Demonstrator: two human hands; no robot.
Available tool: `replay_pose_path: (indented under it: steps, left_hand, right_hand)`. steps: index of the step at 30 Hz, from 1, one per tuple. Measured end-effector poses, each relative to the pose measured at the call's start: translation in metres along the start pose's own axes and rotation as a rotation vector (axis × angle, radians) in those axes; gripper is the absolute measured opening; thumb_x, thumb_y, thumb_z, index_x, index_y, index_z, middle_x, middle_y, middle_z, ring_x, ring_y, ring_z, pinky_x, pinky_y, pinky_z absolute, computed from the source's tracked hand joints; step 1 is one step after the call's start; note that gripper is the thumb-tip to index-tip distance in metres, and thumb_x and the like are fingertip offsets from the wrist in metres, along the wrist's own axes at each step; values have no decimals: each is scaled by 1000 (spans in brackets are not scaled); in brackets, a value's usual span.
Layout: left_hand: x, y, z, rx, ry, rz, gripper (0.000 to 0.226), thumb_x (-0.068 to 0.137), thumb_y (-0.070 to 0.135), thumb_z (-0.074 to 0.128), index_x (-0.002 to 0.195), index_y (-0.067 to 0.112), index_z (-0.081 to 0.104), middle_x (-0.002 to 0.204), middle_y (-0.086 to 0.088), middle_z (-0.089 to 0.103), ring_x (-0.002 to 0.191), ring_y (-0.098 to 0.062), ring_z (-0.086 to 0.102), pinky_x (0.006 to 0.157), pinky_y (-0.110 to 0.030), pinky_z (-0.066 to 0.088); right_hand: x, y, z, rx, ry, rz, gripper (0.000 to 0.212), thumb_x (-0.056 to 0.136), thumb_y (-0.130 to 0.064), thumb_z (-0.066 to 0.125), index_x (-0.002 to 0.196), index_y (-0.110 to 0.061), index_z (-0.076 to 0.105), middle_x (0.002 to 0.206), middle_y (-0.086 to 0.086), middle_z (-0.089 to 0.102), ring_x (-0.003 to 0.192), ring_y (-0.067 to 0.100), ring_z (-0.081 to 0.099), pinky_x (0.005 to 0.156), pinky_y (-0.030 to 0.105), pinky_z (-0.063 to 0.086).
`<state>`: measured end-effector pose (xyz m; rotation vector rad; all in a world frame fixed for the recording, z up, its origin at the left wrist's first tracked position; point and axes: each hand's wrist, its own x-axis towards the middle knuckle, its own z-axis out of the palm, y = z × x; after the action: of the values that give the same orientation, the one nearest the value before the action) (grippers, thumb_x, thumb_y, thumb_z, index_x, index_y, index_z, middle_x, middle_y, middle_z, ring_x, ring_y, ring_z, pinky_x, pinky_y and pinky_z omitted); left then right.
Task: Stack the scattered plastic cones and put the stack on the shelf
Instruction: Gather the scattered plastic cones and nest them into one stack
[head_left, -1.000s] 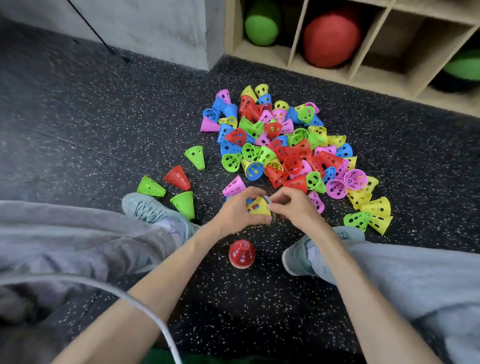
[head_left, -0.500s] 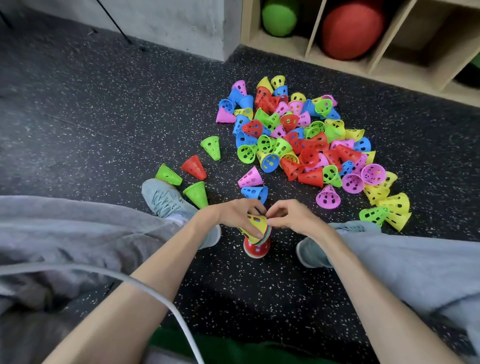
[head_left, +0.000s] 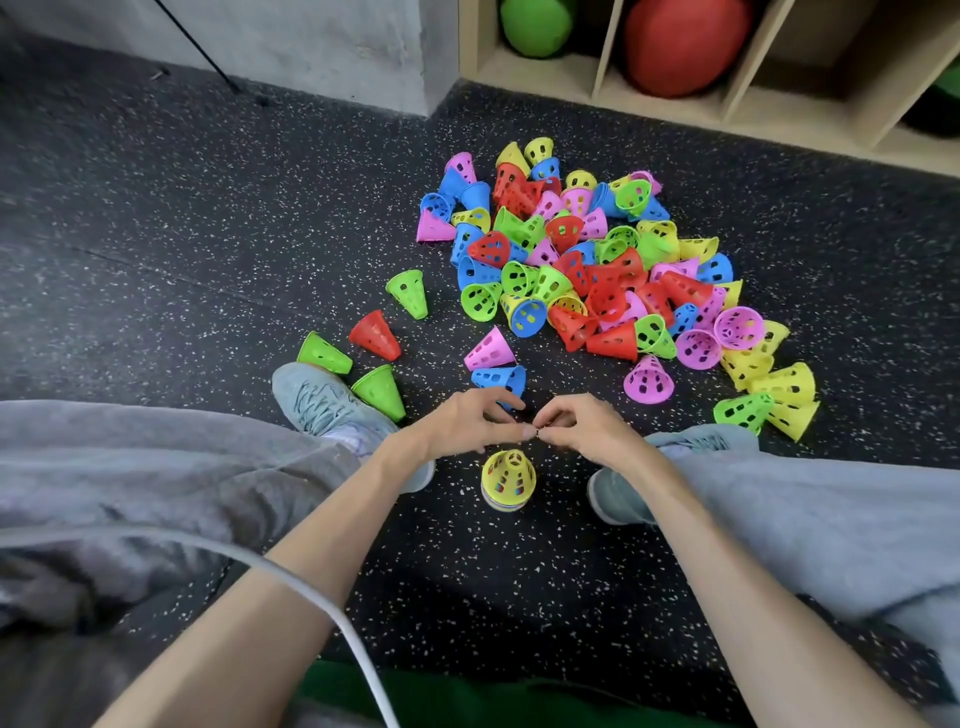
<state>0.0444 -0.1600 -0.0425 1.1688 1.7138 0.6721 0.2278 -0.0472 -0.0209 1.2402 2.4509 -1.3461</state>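
Observation:
A short stack of cones (head_left: 508, 480) topped by a yellow one stands upright on the floor between my feet. My left hand (head_left: 465, 423) and my right hand (head_left: 584, 428) hover just above and behind it, fingertips nearly touching each other, holding nothing. A blue cone (head_left: 498, 379) and a pink cone (head_left: 489, 349) lie just beyond my left fingers. The big pile of scattered cones (head_left: 587, 260) in red, green, blue, yellow and pink spreads further out. The wooden shelf (head_left: 727, 111) stands at the far top right.
Several loose cones lie left of the pile: green (head_left: 409, 292), red (head_left: 375, 335), green (head_left: 323, 354) and green (head_left: 379, 391) by my left shoe (head_left: 322, 400). A green ball (head_left: 535, 26) and a red ball (head_left: 685, 44) fill shelf compartments. A grey wall corner (head_left: 426, 57) stands left of the shelf.
The yellow cone that both hands held has been set on the red cone stack and released. Both hands have lifted slightly away from the stack.

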Motion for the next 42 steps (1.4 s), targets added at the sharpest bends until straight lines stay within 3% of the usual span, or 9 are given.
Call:
replay_pose_path:
  steps: [6,11,16,21,28,32,35,38,42]
  left_hand:
    - [0,-11,4,96,284,56,35,97,43,66,127,27,63,108,12,72,96,-4,67,93,-34,54]
    - [12,-22,1,414,429,112,33,99,34,62,130,22,63,121,0,66,109,-21,61,94,-41,51]
    - [17,-35,-39,779,373,159,33,98,37,63,129,25,61,127,-2,62,117,-26,57,100,-48,48]
    - [20,-51,-98,893,281,-40,46,93,40,70,136,28,56,135,-4,55,130,-28,51,105,-48,45]
    - [26,-78,-147,865,106,-245,49,88,39,77,130,25,56,120,-2,66,106,-24,64,81,-34,52]
    - [23,-97,-146,647,184,-178,39,90,23,78,126,26,64,103,1,71,97,-22,68,81,-32,52]
    - [24,-100,-136,420,292,-101,37,88,15,80,122,24,70,87,10,63,86,-17,67,85,-35,54]
    - [26,-102,-128,306,304,-38,35,89,13,78,122,22,69,90,12,66,84,-14,70,87,-36,56]
    - [22,-107,-134,401,339,52,30,94,25,73,123,23,68,111,4,69,103,-14,64,93,-37,53]
  right_hand:
    - [0,-1,-1,93,93,-14,11,91,-22,69,98,-29,73,86,-1,75,85,20,71,76,35,53]
    - [12,-1,11,158,125,-29,14,93,-22,66,104,-28,73,85,-2,73,84,17,70,82,34,52]
    - [33,-7,21,220,157,-8,20,98,-20,60,112,-29,72,94,-4,69,85,10,64,77,30,48]
    - [57,-19,28,264,245,59,29,99,-13,56,121,-27,70,111,-3,66,99,15,61,78,29,45]
    - [94,-25,47,291,285,153,31,96,-9,59,123,-16,72,123,3,71,109,19,65,89,32,51]
    - [105,-30,54,313,335,170,26,96,-6,61,117,-13,75,116,1,73,110,19,66,98,38,53]
    - [115,-35,55,325,317,127,24,94,-6,61,107,-18,78,105,-7,72,101,13,67,83,27,56]
    - [125,-44,55,262,240,88,24,93,-7,62,105,-21,78,101,-7,74,94,8,67,69,14,46]
    - [136,-52,55,182,232,75,27,94,-7,60,101,-26,78,100,-11,72,93,6,64,71,17,44]
